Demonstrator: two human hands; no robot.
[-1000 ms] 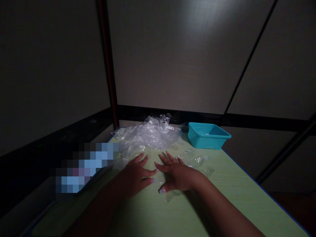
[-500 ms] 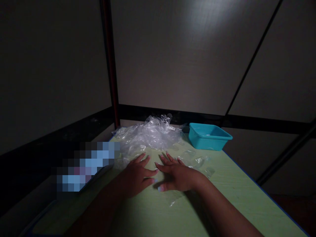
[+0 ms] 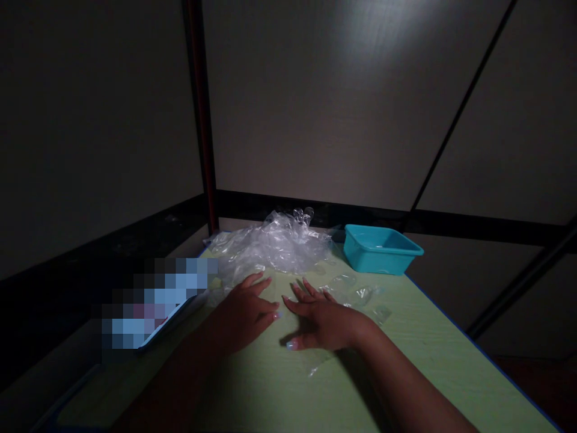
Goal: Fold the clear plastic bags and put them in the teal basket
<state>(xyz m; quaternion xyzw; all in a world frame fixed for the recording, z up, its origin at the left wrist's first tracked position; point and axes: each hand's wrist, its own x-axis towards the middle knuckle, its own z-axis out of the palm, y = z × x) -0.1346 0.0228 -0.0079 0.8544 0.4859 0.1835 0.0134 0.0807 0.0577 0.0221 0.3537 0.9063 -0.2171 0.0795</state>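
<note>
My right hand [image 3: 327, 322] lies with fingers spread on a clear plastic glove [image 3: 363, 294], whose finger parts fan out to the right of the hand. The glove's cuff end shows below my thumb. To its left is my left hand [image 3: 243, 313], fingers apart and holding nothing that I can see, near the lower edge of a heap of crumpled clear plastic gloves [image 3: 288, 243]. Whether the left fingertips touch plastic or only the table, I cannot tell.
A turquoise plastic basin [image 3: 381, 258] stands at the far right corner of the pale green table [image 3: 433, 361]. Along the left edge is a flat device with a pixelated bright screen [image 3: 157, 307]. Dark-banded wall panels [image 3: 315, 120] close off the back and left.
My left hand has shifted slightly left and up, its thumb drawing away from my right hand. My right hand stays almost in the same place on the glove.
</note>
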